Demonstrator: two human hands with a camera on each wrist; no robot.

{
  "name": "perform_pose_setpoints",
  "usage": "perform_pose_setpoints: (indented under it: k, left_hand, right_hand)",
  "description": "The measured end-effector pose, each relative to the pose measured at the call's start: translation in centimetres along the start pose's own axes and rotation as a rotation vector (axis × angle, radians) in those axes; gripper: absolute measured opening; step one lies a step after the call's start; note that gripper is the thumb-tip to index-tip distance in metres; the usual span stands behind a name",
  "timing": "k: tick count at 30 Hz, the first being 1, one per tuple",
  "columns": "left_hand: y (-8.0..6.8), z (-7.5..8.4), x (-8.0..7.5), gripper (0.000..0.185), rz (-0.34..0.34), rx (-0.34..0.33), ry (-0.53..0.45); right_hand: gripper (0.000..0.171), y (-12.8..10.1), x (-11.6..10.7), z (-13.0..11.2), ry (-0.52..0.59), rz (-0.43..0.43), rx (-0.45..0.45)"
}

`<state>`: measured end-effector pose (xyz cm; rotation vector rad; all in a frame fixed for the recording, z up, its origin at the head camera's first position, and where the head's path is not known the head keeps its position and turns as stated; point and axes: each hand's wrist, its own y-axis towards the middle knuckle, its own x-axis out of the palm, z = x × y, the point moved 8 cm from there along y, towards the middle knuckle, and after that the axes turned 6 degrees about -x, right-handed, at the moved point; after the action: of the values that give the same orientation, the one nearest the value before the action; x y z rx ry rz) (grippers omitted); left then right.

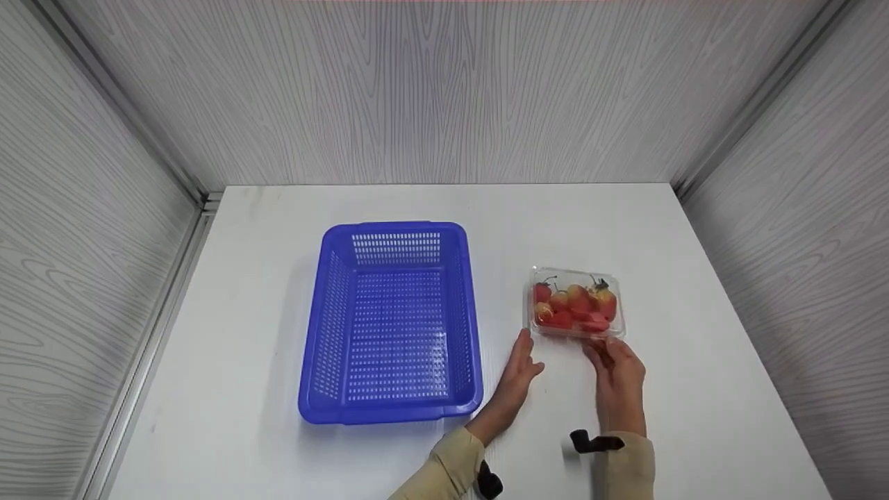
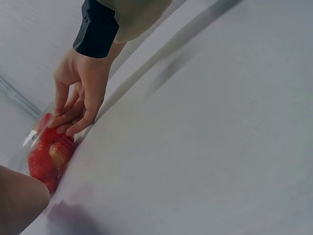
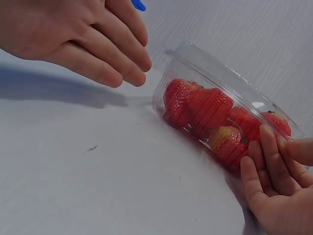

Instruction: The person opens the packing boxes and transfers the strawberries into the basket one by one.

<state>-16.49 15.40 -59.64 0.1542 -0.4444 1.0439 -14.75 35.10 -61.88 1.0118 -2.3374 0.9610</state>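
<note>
Resting on the white table [image 1: 694, 278], clear strawberry box [image 1: 575, 303] | right hand [image 1: 618, 375], straight fingers touching its 6 o'clock wall | left hand [image 1: 519, 371] relaxed, empty, near its 8 o'clock corner | blue basket [image 1: 392, 319] at 9 o'clock

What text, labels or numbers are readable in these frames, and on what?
None readable in any view.
Clear box of strawberries: no label or print visible on the lid or walls.
Blue basket: plain mesh, no marking shows.
Table and wall panels: bare, only wood-grain pattern.
Black wrist straps: no lettering visible.
</note>
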Motion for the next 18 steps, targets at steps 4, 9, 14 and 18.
perform_pose_setpoints:
  k: [4,9,14,18]
  left_hand:
    - [0.0,0.1,0.1,0.070,0.002,0.003,-0.019]
    - [-0.3,0.3,0.2,0.070,0.010,-0.014,-0.043]
    - [-0.8,0.2,0.5,0.070,0.003,-0.036,-0.040]
    - [-1.1,0.0,1.2,0.070,-0.004,-0.053,-0.076]
  right_hand:
    - [0.032,-0.4,0.0,0.0,-0.043,-0.021,0.024]
    - [0.031,-0.7,-0.2,0.0,-0.060,-0.045,0.028]
    - [0.034,-1.1,-0.3,-0.2,-0.146,-0.061,0.013]
    - [0.034,-1.0,-0.3,-0.3,-0.161,-0.038,-0.004]
